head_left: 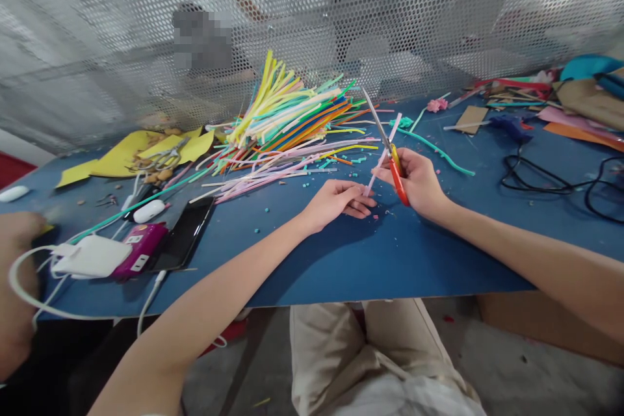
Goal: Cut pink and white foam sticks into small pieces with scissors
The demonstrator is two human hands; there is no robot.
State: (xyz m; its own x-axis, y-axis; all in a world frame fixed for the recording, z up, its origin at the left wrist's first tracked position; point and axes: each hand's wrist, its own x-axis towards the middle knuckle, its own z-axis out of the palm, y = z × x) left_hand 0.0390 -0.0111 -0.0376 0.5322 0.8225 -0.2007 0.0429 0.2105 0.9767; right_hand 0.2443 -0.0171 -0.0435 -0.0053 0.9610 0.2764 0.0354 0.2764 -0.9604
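My left hand (pixel 341 201) pinches the lower end of a pale lilac pipe cleaner (pixel 397 123) above the blue table. Scissors (pixel 400 183) with red and yellow handles are in my right hand (pixel 419 182), their blades pointing up and away. The thumb and fingertips of that hand also meet the lilac pipe cleaner, which runs up behind the blades. Beyond my hands lies a large bundle of pipe cleaners (pixel 292 117) in yellow, white, green, orange and other colours. Small cut bits (pixel 358 161) are scattered near my fingers.
On the left are a black phone (pixel 188 234), a purple power block (pixel 141 252), a white charger (pixel 92 257), cables and yellow sheets (pixel 117 153). Another person's arm (pixel 19 273) rests at the left edge. A glue gun (pixel 511 127) with a black cord lies right. Perforated metal (pixel 302 19) stands behind.
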